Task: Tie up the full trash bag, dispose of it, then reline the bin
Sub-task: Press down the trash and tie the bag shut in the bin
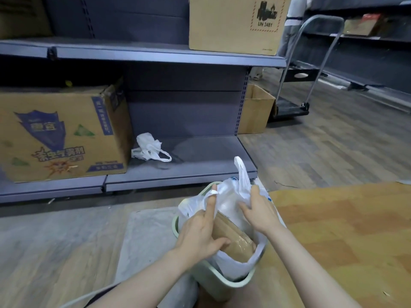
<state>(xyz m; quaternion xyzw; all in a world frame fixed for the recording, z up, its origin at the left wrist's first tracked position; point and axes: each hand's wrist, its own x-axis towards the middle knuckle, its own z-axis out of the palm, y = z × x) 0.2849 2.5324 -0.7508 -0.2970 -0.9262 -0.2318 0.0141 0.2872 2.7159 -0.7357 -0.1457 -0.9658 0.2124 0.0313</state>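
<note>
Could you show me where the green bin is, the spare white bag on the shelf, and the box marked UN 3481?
green bin [224, 283]: head view, near rim.
spare white bag [148, 147]: head view, crumpled middle.
box marked UN 3481 [222, 25]: head view, front face.

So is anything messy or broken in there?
A bit. The printed cardboard box on the bottom shelf has a crumpled, torn top corner. A loose white plastic bag lies crumpled beside it. The green bin itself looks tilted while both hands work on its trash bag.
</note>
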